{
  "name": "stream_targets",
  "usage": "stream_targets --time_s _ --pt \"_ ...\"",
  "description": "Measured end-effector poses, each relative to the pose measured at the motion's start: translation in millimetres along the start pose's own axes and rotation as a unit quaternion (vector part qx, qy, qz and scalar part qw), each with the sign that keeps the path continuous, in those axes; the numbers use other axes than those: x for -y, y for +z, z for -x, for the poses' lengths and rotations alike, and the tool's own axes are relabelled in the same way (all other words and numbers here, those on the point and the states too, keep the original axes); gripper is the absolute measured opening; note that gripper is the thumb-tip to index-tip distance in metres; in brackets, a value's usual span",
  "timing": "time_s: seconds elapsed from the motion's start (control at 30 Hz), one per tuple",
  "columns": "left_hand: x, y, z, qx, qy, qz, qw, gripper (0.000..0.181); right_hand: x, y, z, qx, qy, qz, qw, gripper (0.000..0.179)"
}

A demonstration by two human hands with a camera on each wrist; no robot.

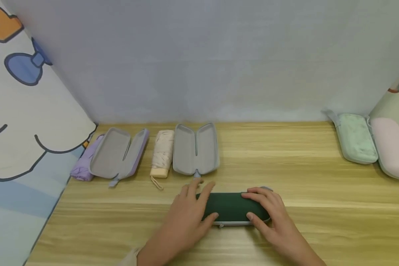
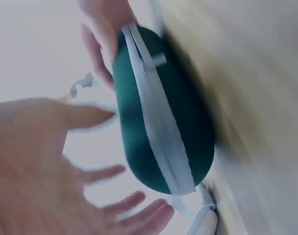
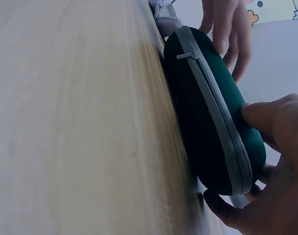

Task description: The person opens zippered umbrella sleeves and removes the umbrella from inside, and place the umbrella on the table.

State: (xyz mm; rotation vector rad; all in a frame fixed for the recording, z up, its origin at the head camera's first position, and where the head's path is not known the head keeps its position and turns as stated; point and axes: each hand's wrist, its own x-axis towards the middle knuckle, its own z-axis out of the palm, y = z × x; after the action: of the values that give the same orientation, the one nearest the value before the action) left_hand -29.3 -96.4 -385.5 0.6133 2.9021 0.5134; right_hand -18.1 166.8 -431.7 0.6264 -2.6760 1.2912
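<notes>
A dark green zip case with a pale zipper band lies lengthwise on the table, and its zipper pull sits on the front side. My right hand holds the right end of the case, with the thumb at the front and the fingers toward the back. In the right wrist view, that thumb presses the green shell. Over the left end is my left hand, its fingers spread. From the left wrist view, these fingers look apart from the case. The inside of the case is hidden.
Behind the hands, a grey-lined case lies open beside a folded cream umbrella. Farther left are an open purple case and a folded purple umbrella. At right, a mint case and a pale pink case are closed.
</notes>
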Motion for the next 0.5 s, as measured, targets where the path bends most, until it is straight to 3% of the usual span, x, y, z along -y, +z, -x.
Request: stream_targets --time_s 0.07,0.17,0.27,0.37,0.4,0.43,0.47,0.5 --pt "-2.7 -1.9 10.3 -0.043 -0.032 0.037 0.9979 0.050 -0.3 -0.5 0.4 0.002 0.003 0.002 1.0000 0.050" --pt "-4.7 -7.0 23.3 -0.060 -0.055 0.058 0.9949 0.014 -0.5 -1.8 0.9 0.005 0.004 0.004 1.0000 0.050" --pt "-2.9 -5.3 30.1 -0.006 -0.060 0.074 0.9954 0.021 -1.0 -2.5 1.1 0.001 -0.001 0.005 1.0000 0.051" --pt "7.3 15.0 30.7 0.072 -0.059 0.135 0.9865 0.029 -1.0 -1.9 0.8 -0.007 -0.008 0.005 0.9999 0.052" --pt "13.4 25.7 30.6 0.105 -0.062 0.168 0.9782 0.032 -1.0 -1.5 0.6 -0.008 -0.010 0.004 0.9999 0.052" --pt "21.0 38.5 30.6 0.140 -0.062 0.215 0.9646 0.037 -1.1 -1.1 0.4 -0.008 -0.011 0.003 0.9999 0.052" --pt "28.9 52.1 30.9 0.175 -0.064 0.270 0.9448 0.042 -1.1 -0.6 0.1 -0.008 -0.012 0.002 0.9999 0.052" --pt "36.3 65.2 31.5 0.212 -0.064 0.336 0.9154 0.048 -1.2 -0.3 -0.2 -0.007 -0.014 0.001 0.9999 0.052"
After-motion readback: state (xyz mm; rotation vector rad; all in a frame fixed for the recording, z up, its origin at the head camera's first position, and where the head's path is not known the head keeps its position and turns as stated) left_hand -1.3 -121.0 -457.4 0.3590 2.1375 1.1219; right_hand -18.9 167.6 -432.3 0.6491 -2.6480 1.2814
